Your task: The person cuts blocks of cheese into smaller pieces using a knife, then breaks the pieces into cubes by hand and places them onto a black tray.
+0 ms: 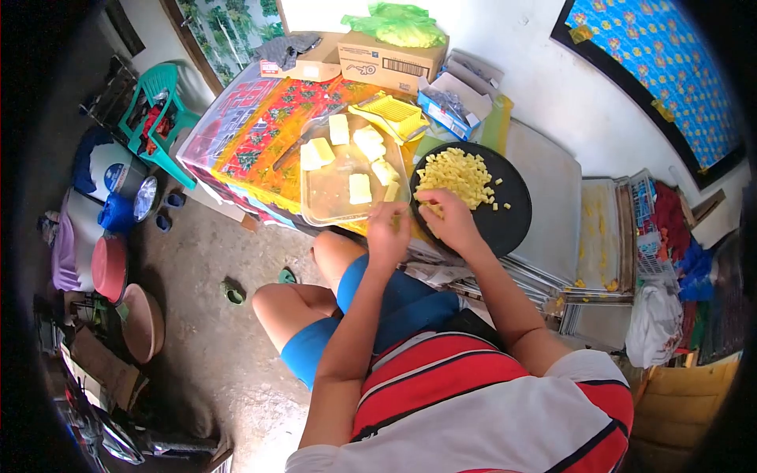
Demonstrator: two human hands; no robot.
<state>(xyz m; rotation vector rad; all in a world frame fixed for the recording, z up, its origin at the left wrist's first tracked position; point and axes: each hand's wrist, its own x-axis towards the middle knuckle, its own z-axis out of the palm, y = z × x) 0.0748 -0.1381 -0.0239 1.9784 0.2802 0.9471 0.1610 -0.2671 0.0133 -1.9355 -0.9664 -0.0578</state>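
Note:
My left hand (389, 232) is closed at the lower right corner of a clear glass dish (331, 177); what its fingers hold cannot be made out. Just beyond its fingertips shows a pale yellow stick (392, 191). In the dish lie several pale yellow blocks (359, 188), some cut or split. Fingers curled together, my right hand (448, 221) hovers over the left edge of a round black tray (509, 225). Bits of yellow show by its fingertips. A heap of small yellow cubes (457, 175) covers the tray's upper left, with a few loose ones to the right.
Behind the dish is a yellow slotted tray (392, 116). A blue and white open box (453, 102) and cardboard boxes (390, 59) stand along the wall. A knife (290, 154) lies at the dish's left. Stacked flat trays (544, 205) are on the right.

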